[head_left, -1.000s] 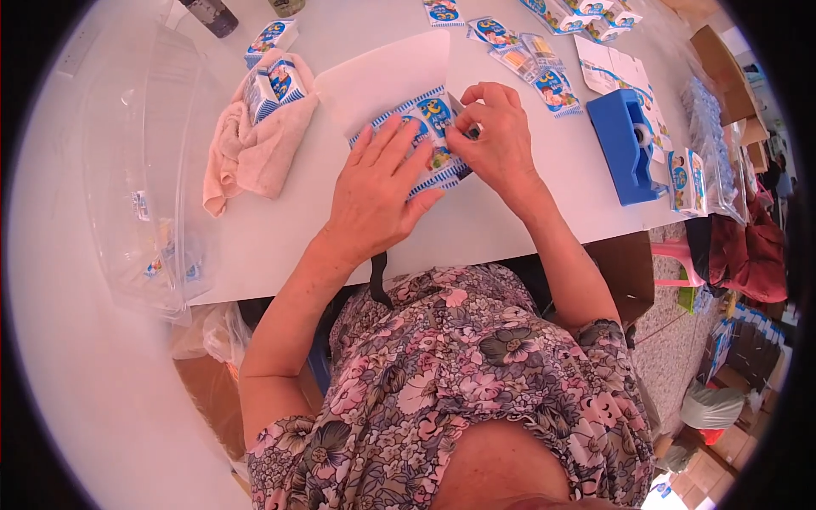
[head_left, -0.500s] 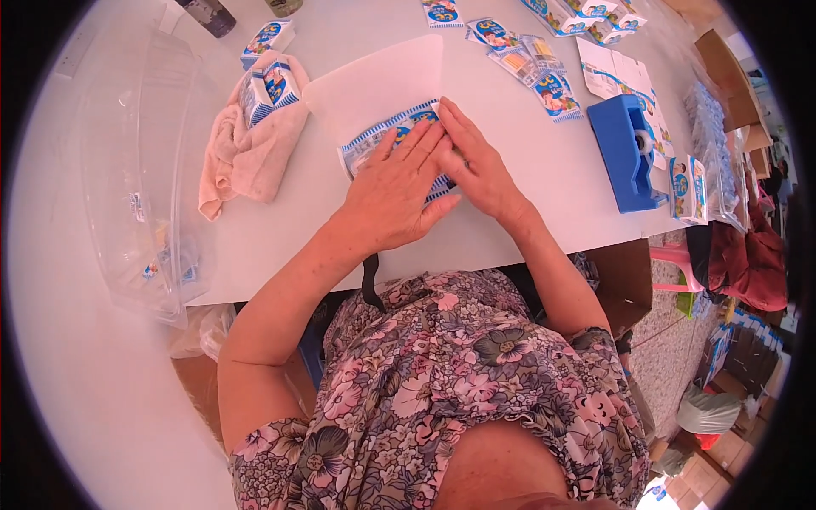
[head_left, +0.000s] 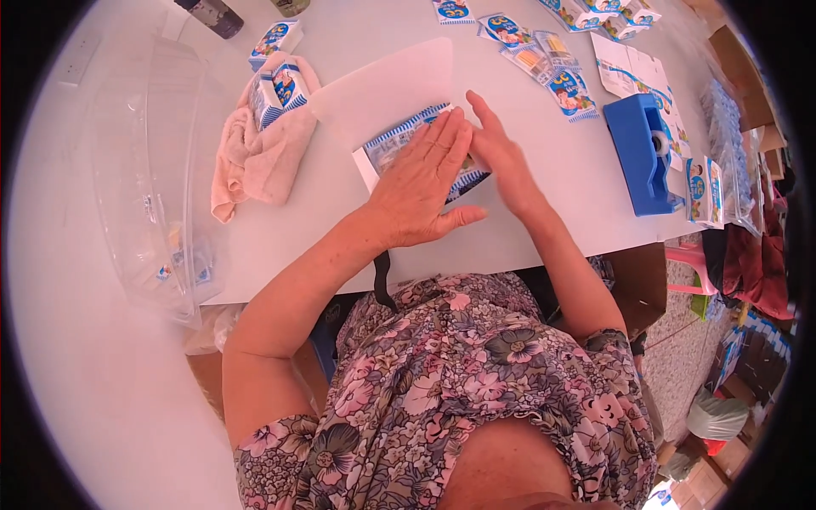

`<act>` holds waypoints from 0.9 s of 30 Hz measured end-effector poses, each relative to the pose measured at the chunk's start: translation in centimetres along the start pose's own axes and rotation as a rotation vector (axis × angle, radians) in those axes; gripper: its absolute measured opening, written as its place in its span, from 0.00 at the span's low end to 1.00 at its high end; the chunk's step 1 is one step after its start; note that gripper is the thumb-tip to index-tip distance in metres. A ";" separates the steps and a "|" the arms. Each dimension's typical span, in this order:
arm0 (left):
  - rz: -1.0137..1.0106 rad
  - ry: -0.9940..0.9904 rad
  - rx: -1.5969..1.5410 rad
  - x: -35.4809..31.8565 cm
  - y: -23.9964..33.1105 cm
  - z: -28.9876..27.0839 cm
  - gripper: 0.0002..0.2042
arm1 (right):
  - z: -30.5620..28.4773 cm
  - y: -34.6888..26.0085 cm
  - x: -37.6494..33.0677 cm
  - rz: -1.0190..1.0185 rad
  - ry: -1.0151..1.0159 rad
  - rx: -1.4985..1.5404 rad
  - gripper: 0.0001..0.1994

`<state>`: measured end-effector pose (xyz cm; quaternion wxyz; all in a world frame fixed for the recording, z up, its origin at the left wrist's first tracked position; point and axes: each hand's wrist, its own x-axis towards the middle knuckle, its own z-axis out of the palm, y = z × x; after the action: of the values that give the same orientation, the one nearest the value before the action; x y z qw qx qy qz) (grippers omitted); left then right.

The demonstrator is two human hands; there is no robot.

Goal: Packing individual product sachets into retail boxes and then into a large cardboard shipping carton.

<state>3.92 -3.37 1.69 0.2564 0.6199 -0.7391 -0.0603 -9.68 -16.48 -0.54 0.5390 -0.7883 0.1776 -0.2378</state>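
My left hand (head_left: 423, 180) lies flat, fingers stretched, over a blue-and-white printed packet (head_left: 389, 143) with a clear window. The hand covers much of the packet, so I cannot tell whether several are stacked there. Under or against the packet is a white paper sheet or flap (head_left: 395, 81), extending toward the far side. My right hand (head_left: 507, 166) is just right of the packet, turned on edge with its fingers extended and nothing in it. Its fingertips are apart from the table and close to the left fingers.
A pink cloth (head_left: 276, 166) with small blue-and-white packs (head_left: 289, 83) on it sits left. Left of that stands a clear plastic bin (head_left: 140, 110). Loose packets (head_left: 571, 92) lie far right, near a blue tape dispenser (head_left: 631, 157) and a flattened printed carton (head_left: 620, 70).
My right hand has lifted off the packet and turned on edge, moving slightly right. My left hand stays flat on the packet. The whole view has shifted a little.
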 end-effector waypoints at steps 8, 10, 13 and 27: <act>0.006 -0.203 0.136 0.3 0.7 -1.4 0.43 | -3.4 -1.0 9.0 0.201 -0.157 0.659 0.30; 0.093 -0.246 0.098 -0.1 0.1 -2.0 0.43 | -3.0 -3.4 11.5 0.313 -0.437 0.758 0.31; 0.161 -0.284 0.080 -0.2 -0.1 -2.2 0.42 | -1.9 -5.0 12.7 0.509 -0.718 0.527 0.35; 0.397 0.170 0.156 -6.8 2.9 -3.9 0.26 | 1.3 -2.5 6.2 -0.644 -0.763 -0.613 0.29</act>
<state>3.80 4.66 4.16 0.2758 0.4833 -0.8247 0.1009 -3.78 -17.91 2.48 0.2129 -0.9523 -0.2169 -0.0269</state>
